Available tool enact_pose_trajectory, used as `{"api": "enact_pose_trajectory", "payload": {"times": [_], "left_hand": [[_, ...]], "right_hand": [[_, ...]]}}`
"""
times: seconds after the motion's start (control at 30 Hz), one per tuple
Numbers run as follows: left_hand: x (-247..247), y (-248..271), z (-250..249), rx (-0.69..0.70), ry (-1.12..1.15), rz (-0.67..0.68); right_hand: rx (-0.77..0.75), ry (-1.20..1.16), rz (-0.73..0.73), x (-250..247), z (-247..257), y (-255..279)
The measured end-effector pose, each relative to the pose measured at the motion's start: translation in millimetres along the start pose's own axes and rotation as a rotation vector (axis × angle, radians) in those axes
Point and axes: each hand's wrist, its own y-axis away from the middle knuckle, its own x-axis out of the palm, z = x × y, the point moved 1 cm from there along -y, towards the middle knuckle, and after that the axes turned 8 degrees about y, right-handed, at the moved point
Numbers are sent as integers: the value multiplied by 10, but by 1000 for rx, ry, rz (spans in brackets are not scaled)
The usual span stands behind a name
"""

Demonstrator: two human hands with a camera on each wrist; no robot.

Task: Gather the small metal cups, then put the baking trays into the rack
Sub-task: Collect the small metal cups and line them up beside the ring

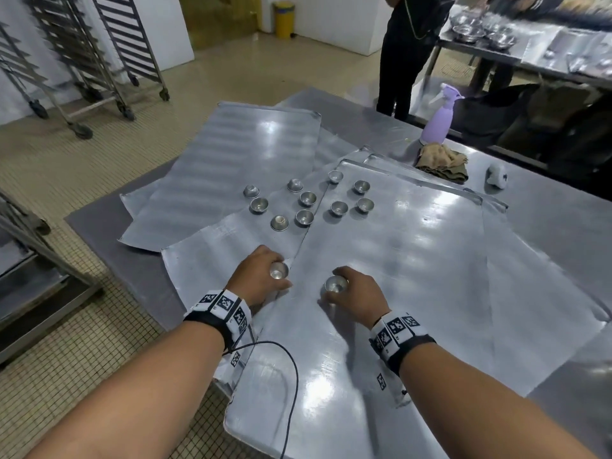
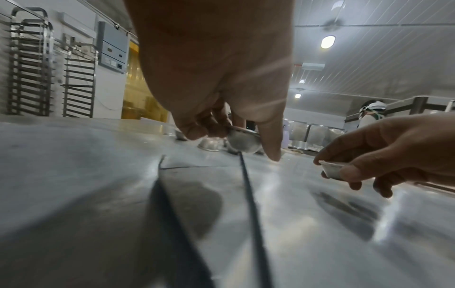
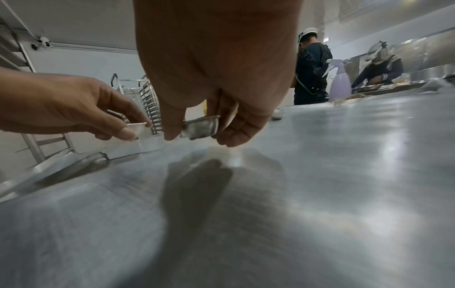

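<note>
Several flat baking trays lie overlapped on the steel table. My left hand pinches a small metal cup just above a tray; the left wrist view shows that cup between thumb and fingers. My right hand holds another small cup the same way, and the right wrist view has that cup in the fingertips. Several more loose cups sit farther back on the trays, some upside down. Tray racks stand at the far left.
A purple spray bottle, a crumpled cloth and a small white object sit at the table's far right. A person in dark clothes stands beyond the table. Another rack is close on my left.
</note>
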Motion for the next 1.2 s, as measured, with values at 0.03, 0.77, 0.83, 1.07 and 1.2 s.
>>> {"api": "enact_pose_trajectory", "payload": {"times": [0.03, 0.77, 0.83, 1.07, 1.2], "left_hand": [[60, 16, -72, 8, -5, 24], [3136, 1084, -2963, 482, -111, 556], [3414, 1245, -3107, 508, -113, 594], [4175, 1782, -3481, 549, -99, 710], [4476, 2038, -3592, 588, -128, 761]], "right_hand": [[-1, 10, 9, -49, -36, 38], [464, -113, -276, -1205, -2902, 2973], [496, -121, -294, -1240, -3121, 3254], [592, -176, -334, -1232, -3705, 4047], [644, -172, -319, -1171, -3928, 4391]]}}
